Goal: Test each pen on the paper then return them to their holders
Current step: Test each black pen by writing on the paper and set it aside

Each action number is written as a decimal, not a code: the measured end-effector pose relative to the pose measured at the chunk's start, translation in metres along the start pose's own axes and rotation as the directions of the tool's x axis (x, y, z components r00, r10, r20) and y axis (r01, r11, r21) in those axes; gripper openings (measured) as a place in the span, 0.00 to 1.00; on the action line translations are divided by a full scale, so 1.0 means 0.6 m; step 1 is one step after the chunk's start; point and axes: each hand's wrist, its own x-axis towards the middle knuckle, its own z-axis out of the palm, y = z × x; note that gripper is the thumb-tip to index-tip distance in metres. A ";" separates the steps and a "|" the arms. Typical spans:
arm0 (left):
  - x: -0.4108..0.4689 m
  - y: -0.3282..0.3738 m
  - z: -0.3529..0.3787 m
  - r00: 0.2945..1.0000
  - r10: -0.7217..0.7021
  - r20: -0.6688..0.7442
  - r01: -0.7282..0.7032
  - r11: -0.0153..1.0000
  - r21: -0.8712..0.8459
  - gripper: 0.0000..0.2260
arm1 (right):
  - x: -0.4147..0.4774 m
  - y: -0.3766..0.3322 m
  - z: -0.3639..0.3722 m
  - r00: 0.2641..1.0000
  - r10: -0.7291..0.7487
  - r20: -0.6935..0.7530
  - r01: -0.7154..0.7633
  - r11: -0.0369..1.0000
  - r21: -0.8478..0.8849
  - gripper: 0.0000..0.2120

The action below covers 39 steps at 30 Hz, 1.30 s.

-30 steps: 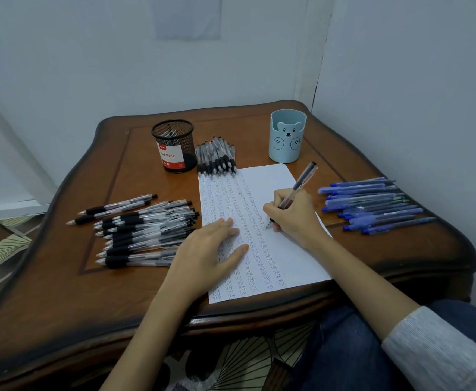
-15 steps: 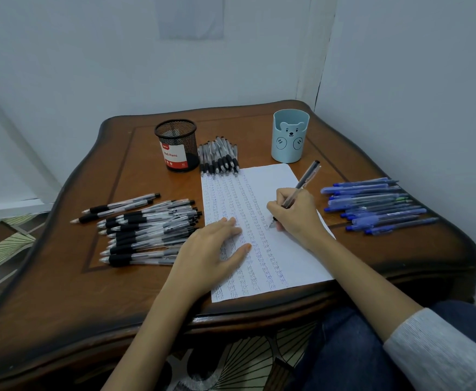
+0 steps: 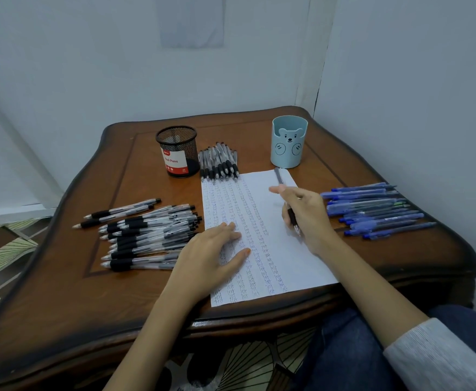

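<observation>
head view: a white sheet of paper (image 3: 296,258) lies flat on a dark, glossy wooden table (image 3: 135,306) with a wavy carved rim and an inlaid line. faint rows of blue scribble cover the left part of the paper. the left hand (image 3: 211,255) rests flat on its left part, fingers straight and spread. the right hand (image 3: 307,218) is over its right edge, curled round a clear pen (image 3: 291,218) with a black rubber grip, forefinger stretched out; whether the tip touches the paper i cannot tell.

behind the paper's far left corner stands a round black wire-mesh holder (image 3: 177,150) with a red and white label. behind the far right corner is a smooth pale blue holder (image 3: 287,146) with a bear face. a tight bunch of black-grip pens (image 3: 218,165) lies at the far edge. a loose heap of the same pens (image 3: 146,232) lies left of the paper, and blue pens (image 3: 372,210) lie right of it.

the table fills a corner of plain pale walls (image 3: 118,66). patterned floor tiles (image 3: 2,249) show at the left.
</observation>
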 end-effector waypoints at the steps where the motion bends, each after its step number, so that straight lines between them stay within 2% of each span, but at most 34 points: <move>1: 0.000 0.001 -0.001 1.000 -0.002 0.000 0.002 1.000 -0.003 0.25 | -0.001 -0.001 0.001 1.000 0.004 -0.007 -0.004 1.000 -0.011 0.08; 9: 0.000 0.001 -0.002 1.000 -0.006 0.008 0.006 1.000 0.007 0.25 | -0.005 -0.005 0.003 0.999 0.045 0.007 -0.045 0.997 0.062 0.10; 14: 0.000 0.002 -0.003 1.000 -0.007 0.013 0.007 1.000 0.010 0.25 | -0.005 -0.006 0.005 0.999 0.048 -0.019 -0.048 0.998 0.048 0.11; 18: 0.000 0.003 -0.003 1.000 -0.012 0.015 0.011 1.000 0.013 0.25 | -0.006 -0.007 0.005 0.997 0.068 0.028 -0.071 0.992 0.105 0.15; 24: -0.001 0.007 -0.005 1.000 -0.017 0.012 0.017 1.000 0.012 0.25 | -0.006 -0.007 0.005 0.996 0.088 -0.004 -0.088 0.992 0.086 0.11; 28: -0.001 0.008 -0.008 0.999 -0.028 0.017 0.028 1.000 0.015 0.26 | -0.006 -0.007 0.010 0.994 0.106 -0.009 -0.105 0.993 0.058 0.09; 32: 0.001 0.008 -0.011 0.999 -0.037 0.002 0.037 0.999 0.017 0.24 | 0.014 -0.006 0.018 0.982 0.183 0.046 -0.181 0.982 -0.045 0.09; 34: 0.003 0.006 -0.011 0.999 -0.041 -0.024 0.041 0.999 0.005 0.22 | 0.031 -0.009 0.024 0.973 0.214 0.089 -0.212 0.977 -0.026 0.11; 36: 0.006 0.003 -0.012 0.998 -0.047 -0.035 0.046 0.999 -0.009 0.22 | 0.054 -0.016 0.030 0.975 0.184 0.122 -0.179 0.983 -0.047 0.09; 39: 0.007 -0.002 -0.013 0.998 -0.045 -0.036 0.044 0.999 -0.023 0.21 | 0.100 -0.028 0.045 0.982 0.136 0.132 -0.113 0.979 -0.171 0.05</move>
